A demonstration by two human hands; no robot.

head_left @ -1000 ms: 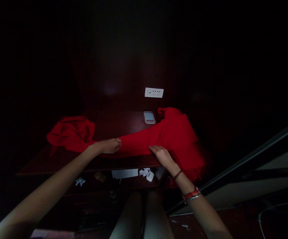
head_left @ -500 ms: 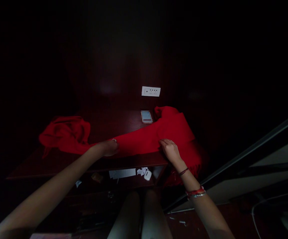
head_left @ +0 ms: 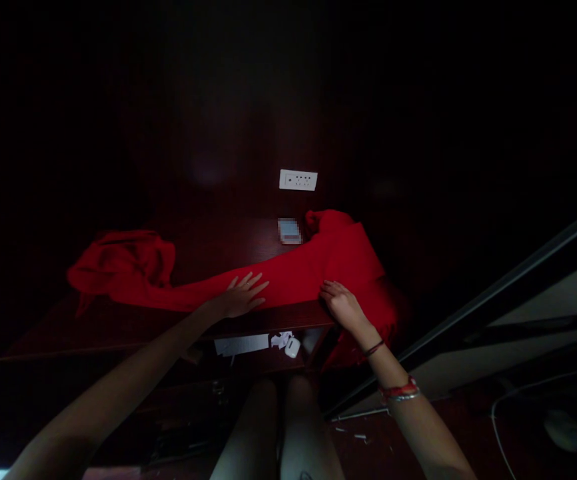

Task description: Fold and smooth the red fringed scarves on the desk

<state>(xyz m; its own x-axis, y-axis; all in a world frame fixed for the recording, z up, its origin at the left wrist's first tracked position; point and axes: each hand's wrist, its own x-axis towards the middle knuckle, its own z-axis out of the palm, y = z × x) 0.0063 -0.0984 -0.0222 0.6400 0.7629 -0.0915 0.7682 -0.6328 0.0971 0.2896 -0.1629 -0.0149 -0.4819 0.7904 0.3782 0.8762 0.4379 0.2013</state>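
Observation:
A long red scarf (head_left: 293,277) with a fringed end lies across the dark wooden desk (head_left: 133,327). Its left end is bunched into a loose heap, while the middle runs as a fairly flat strip. Spread flat on that strip is my left hand (head_left: 241,297), fingers apart, palm down. At the front edge, where the strip meets the wider folded part on the right, my right hand (head_left: 342,303) has its fingers bent together on the cloth. The fringed part hangs over the desk's right side.
A small pale-blue box-like item (head_left: 289,231), blurred out, lies behind the scarf. A white wall socket (head_left: 298,180) sits above it. In the shelf under the desktop are a white sheet (head_left: 242,345), crumpled paper (head_left: 281,339) and a white earbud case (head_left: 292,347).
My left hand has slid a little to the right along the scarf and its fingers have spread out flat. My right hand stays at the same spot on the cloth.

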